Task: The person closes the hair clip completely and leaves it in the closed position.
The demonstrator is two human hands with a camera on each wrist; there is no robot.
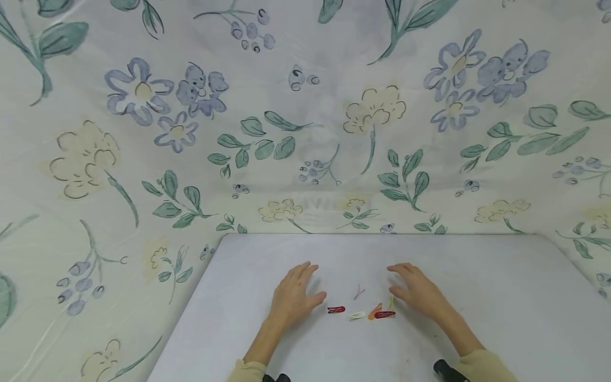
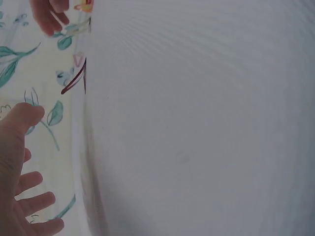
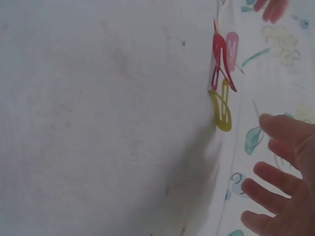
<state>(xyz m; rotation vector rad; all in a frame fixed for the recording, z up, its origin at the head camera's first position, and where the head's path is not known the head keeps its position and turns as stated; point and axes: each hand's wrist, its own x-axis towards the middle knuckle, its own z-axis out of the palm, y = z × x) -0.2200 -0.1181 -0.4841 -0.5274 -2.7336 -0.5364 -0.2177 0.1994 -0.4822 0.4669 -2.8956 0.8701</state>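
Several snap hair clips stand on the white tabletop between my two hands. My left hand (image 1: 291, 300) is beside a red hair clip (image 1: 336, 310), fingers spread and holding nothing. A pale hair clip (image 1: 357, 315) and a pink one (image 1: 358, 292) sit in the middle. To their right, an orange clip (image 1: 372, 314) and a dark red clip (image 1: 384, 314) overlap. My right hand (image 1: 420, 294), also with nothing in it, is nearest the yellow-green clip (image 1: 392, 303). In the right wrist view this yellow-green clip (image 3: 224, 115) shows open, its parts apart.
The white tabletop (image 1: 501, 286) reaches back to a floral-patterned covering (image 1: 324, 122) that rises behind it and continues down the left side. Dark wrist-worn devices show at the bottom edge, one by the right sleeve (image 1: 484, 367).
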